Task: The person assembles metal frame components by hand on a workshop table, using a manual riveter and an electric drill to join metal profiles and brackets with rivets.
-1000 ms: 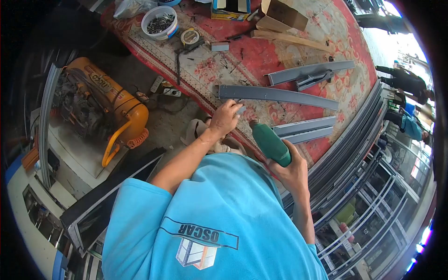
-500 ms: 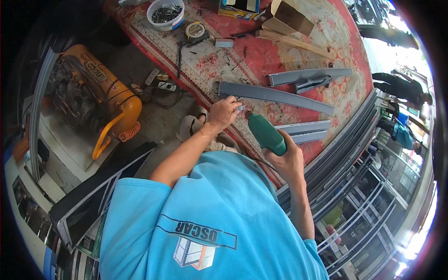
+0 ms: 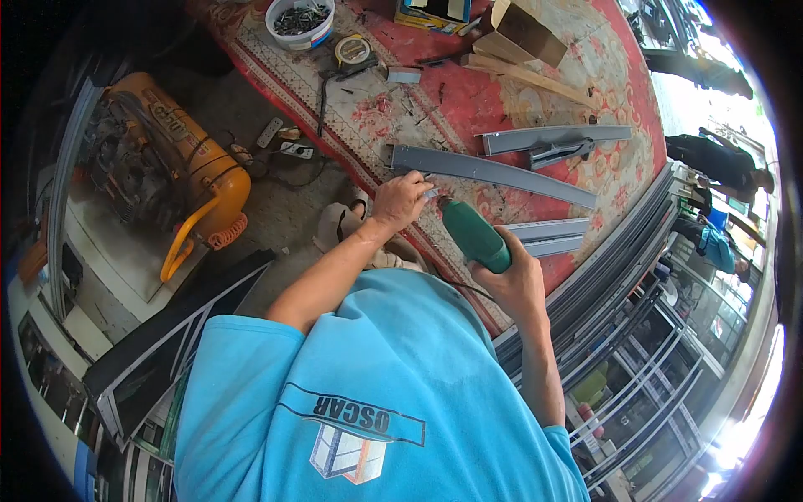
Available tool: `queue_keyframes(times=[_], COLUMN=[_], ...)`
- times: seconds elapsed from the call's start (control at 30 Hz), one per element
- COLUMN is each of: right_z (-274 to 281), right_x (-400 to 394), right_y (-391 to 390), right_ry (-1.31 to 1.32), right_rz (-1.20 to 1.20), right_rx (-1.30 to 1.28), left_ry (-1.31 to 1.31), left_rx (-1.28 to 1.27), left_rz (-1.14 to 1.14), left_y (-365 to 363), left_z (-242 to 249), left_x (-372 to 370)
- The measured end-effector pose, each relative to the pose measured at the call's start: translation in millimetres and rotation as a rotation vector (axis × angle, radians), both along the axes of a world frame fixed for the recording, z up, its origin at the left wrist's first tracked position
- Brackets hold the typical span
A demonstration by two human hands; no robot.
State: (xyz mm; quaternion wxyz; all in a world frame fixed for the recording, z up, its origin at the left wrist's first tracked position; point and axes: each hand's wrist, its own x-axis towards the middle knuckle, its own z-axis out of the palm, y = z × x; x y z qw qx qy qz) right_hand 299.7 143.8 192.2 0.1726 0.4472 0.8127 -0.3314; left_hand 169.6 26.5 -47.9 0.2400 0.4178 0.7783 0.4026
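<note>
My right hand (image 3: 514, 280) grips a green power drill (image 3: 474, 234) by its rear end, with the nose pointing up and left toward my other hand. Between the fingertips of my left hand (image 3: 400, 201) is a small grey metal piece (image 3: 431, 192), right at the drill's tip. Just beyond my left fingers, a long grey metal profile (image 3: 493, 174) lies across the table (image 3: 452, 113). Shorter grey profiles (image 3: 548, 234) rest to the right of the drill, partly behind it.
A white tub of screws (image 3: 299, 23), a tape measure (image 3: 352, 50) and an open cardboard box (image 3: 523, 33) stand on the far part of the table. An orange air compressor (image 3: 201, 146) occupies the floor at left. Long dark profiles (image 3: 602, 259) are stacked at right. People (image 3: 723, 163) are in the background.
Both hands, the drill and the small metal piece keep nearly the same places. The whole view has shifted very slightly.
</note>
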Motion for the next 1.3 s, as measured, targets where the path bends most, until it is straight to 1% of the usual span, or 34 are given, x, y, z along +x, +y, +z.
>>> queue_keyframes(times=[0.07, 0.13, 0.2, 0.37, 0.57, 0.6, 0.67, 0.8, 0.87, 0.9, 1.0, 1.07, 1.2, 1.27, 1.3], right_z=[6, 8, 9, 16, 18, 16, 12, 14, 12, 14, 16, 15, 14, 11, 11], right_x=[-9, -19, -29, -55, -80, -80, -79, -85, -84, -84, -85, -86, -90, -81, -78], right_y=[4, 9, 16, 31, 39, 42, 46, 45, 44, 44, 42, 39, 41, 38, 38], right_ry=[-0.067, -0.077, -0.086, -0.213, -0.317, -0.321, -0.235, -0.270, -0.289, -0.294, -0.286, -0.318, -0.314, -0.272, -0.274], right_rz=[0.059, 0.111, 0.161, 0.321, 0.419, 0.422, 0.476, 0.519, 0.599, 0.595, 0.666, 0.733, 0.703, 0.606, 0.609], right_rx=[0.014, 0.028, 0.040, 0.052, 0.030, 0.030, 0.040, 0.054, 0.115, 0.120, 0.106, 0.143, 0.129, 0.110, 0.107], left_ry=[0.013, 0.024, 0.039, 0.064, 0.105, 0.112, 0.125, 0.131, 0.141, 0.150, 0.144, 0.136, 0.126, 0.093, 0.062], left_rx=[0.025, 0.047, 0.085, 0.089, 0.139, 0.152, 0.137, 0.145, 0.136, 0.124, 0.120, 0.127, 0.102, 0.121, 0.142], left_rz=[0.013, 0.026, 0.098, 0.124, 0.137, 0.141, 0.137, 0.131, 0.123, 0.117, 0.142, 0.143, 0.138, 0.135, 0.122], left_y=[-1, -1, -1, 2, 2, 2, 3, 3, 3, 4, 5, 5, 2, 1, 0], left_z=[-3, -5, -5, -17, -22, -21, -26, -24, -27, -28, -24, -26, -31, -32, -31], left_x=[1, 4, 8, 10, 13, 12, 14, 14, 13, 15, 14, 15, 14, 9, 8])
